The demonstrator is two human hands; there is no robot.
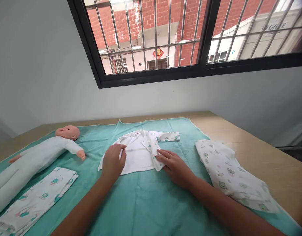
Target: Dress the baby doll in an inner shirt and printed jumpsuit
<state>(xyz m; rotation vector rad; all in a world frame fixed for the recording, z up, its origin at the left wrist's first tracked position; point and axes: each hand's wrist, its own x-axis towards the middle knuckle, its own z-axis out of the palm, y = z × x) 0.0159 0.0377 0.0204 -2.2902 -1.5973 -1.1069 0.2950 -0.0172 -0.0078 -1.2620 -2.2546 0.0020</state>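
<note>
A small white baby shirt [138, 154] with a printed pattern lies partly folded in the middle of a teal towel [141, 200]. My left hand [113, 163] rests flat on the shirt's left part, fingers stretched out. My right hand [174, 165] lies flat on the towel at the shirt's lower right edge, fingertips touching the folded-over flap. One sleeve [169, 136] sticks out to the right.
A baby doll [40, 154] in a white suit lies at the left. A folded patterned cloth [35, 200] sits near the front left, another patterned garment [234, 178] at the right. Bare wooden table [264, 154] shows at the right; a wall and barred window rise behind.
</note>
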